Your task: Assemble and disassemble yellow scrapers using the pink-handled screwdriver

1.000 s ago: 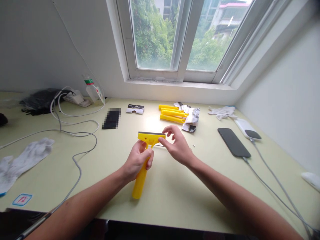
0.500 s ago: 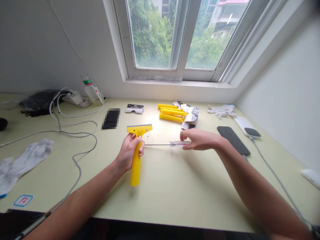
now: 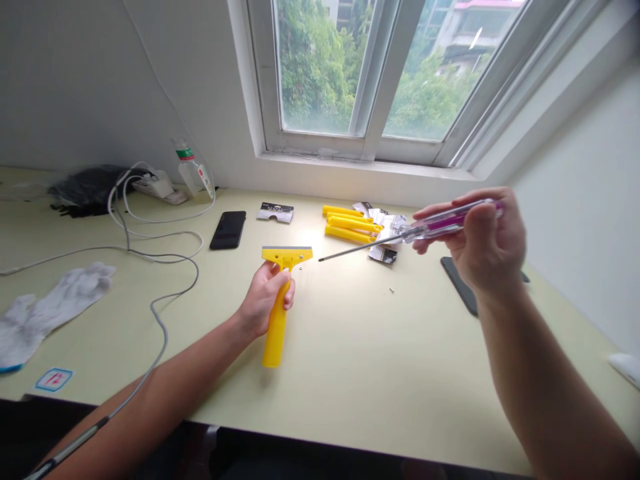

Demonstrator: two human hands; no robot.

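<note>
A yellow scraper [image 3: 274,333] stands with its wide head upward, and my left hand [image 3: 263,300] is wrapped round the top of its handle. One screw shows at the right of the scraper's head. My right hand [image 3: 493,243] grips a screwdriver [image 3: 440,222] by its clear and purple handle, raised over the table. The shaft points left and its tip is just right of the scraper's head, apart from it. A tiny metal part [image 3: 301,268] lies by the head, and a small screw [image 3: 391,290] lies on the table below the screwdriver.
Several yellow handles [image 3: 353,225] lie by printed packaging cards [image 3: 384,255] at the back. Another card [image 3: 275,212] and a black phone [image 3: 228,230] are left of them. Cables [image 3: 163,313], a bottle [image 3: 193,175] and a white glove [image 3: 60,303] occupy the left. A dark phone [image 3: 457,283] lies right.
My right hand has lifted the screwdriver off the table and turned it so its tip points at the scraper's head. The small screw beneath is now visible. The left hand keeps its hold.
</note>
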